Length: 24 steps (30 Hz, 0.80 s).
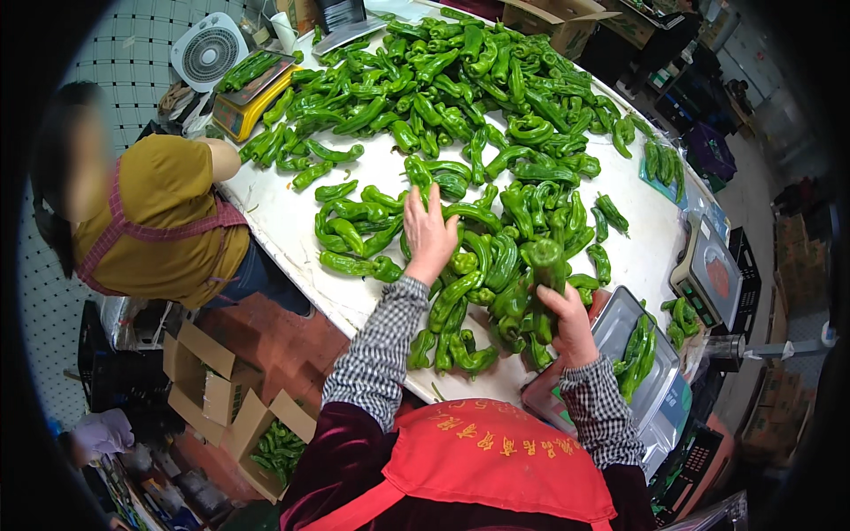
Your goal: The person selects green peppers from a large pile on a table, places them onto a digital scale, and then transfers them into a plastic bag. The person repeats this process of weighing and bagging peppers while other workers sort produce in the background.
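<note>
Peppers are heaped at the far side of the white table and spread in a looser group toward its near edge, around both hands. At least one, the held pepper, is gripped upright in the right hand, thumb laid against it; the exact count cannot be told. The left hand is laid over the loose group with fingers partly spread; whether anything is gripped there cannot be told. More peppers are contained in a grey tray just beside the right hand. A grey scale is seen beyond it. At the far left, peppers are borne by a yellow scale, near a fan. A person is seen at the left edge. Below, peppers are held in an open carton.
</note>
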Each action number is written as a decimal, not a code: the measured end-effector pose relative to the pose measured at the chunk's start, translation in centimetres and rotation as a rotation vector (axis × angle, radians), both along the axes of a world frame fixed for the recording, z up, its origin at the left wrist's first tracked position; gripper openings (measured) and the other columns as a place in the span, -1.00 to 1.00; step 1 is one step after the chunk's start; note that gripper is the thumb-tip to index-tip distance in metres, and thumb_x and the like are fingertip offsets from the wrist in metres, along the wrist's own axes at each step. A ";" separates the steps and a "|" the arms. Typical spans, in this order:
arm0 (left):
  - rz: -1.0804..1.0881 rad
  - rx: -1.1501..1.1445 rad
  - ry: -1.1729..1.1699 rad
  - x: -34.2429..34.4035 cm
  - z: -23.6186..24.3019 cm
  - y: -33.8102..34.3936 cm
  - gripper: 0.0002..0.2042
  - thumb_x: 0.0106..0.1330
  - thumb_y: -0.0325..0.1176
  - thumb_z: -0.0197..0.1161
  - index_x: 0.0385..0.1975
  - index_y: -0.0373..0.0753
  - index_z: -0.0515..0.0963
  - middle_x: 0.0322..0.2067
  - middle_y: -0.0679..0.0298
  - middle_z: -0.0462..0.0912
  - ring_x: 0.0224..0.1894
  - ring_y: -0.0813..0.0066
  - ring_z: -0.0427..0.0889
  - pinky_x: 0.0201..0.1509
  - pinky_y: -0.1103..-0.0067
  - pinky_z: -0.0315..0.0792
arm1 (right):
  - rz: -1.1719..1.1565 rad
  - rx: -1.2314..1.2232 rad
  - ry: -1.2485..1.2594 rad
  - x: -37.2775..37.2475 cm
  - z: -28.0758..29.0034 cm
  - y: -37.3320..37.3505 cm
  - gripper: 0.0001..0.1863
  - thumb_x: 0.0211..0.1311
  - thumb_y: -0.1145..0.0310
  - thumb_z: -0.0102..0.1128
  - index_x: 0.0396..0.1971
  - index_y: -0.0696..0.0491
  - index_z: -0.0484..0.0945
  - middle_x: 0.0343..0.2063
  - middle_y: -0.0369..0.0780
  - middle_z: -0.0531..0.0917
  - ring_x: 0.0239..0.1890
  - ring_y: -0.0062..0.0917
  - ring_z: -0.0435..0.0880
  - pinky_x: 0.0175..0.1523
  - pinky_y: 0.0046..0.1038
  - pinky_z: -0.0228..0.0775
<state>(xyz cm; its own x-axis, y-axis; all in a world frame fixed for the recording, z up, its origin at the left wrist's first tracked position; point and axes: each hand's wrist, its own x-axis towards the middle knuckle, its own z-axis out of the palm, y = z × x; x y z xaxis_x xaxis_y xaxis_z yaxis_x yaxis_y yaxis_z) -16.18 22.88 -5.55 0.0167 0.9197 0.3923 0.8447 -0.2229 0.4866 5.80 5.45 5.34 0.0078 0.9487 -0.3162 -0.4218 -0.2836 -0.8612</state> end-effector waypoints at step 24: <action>-0.428 -0.353 -1.205 -3.3 7.6 -12.5 -0.50 0.39 -0.60 0.21 0.35 -0.39 0.42 0.32 0.07 0.51 0.37 0.35 0.46 0.41 0.45 0.40 | -0.026 0.011 -0.159 2.1 1.6 -12.4 -0.63 0.29 0.39 0.24 0.04 0.26 0.57 -0.09 -0.19 0.70 -0.07 -0.50 0.66 0.09 -0.45 0.49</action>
